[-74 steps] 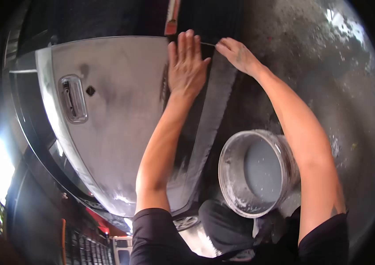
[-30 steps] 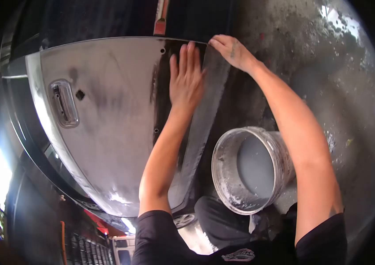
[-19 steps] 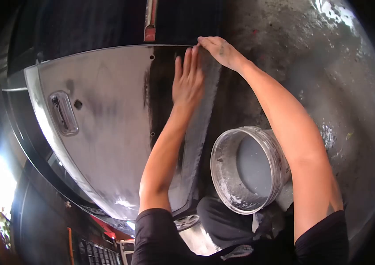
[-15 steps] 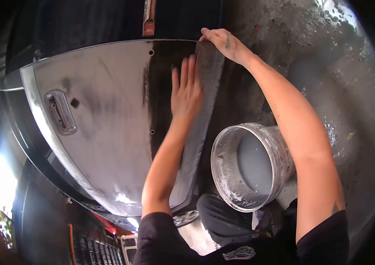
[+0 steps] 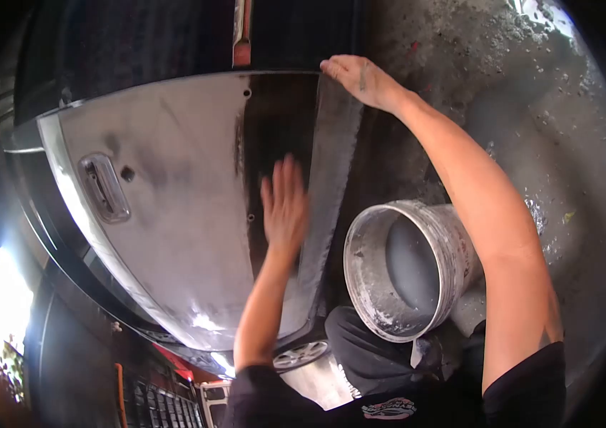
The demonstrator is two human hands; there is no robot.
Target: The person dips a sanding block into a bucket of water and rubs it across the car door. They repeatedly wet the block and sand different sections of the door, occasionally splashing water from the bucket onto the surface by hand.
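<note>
A car door [image 5: 174, 192] fills the middle, mostly greyish-white, with a recessed handle [image 5: 105, 187] at its left and a dark strip [image 5: 281, 118] down its right side. Against that strip lies my left hand [image 5: 287, 210], fingers stretched and a little blurred by motion; whatever may be under the palm is hidden. My right hand [image 5: 360, 78] is at the upper right corner of the door, its fingers curled over the edge.
An open bucket [image 5: 358, 285] with cloudy grey water [image 5: 411, 264] stands on the wet, dirty concrete floor [image 5: 502, 164] below my right arm. A car wheel [image 5: 303, 354] shows at the bottom. Bright light comes from the lower left.
My left hand has slid down along the dark strip, away from the top edge. My right hand stays at the door's corner. The view has shifted slightly.
</note>
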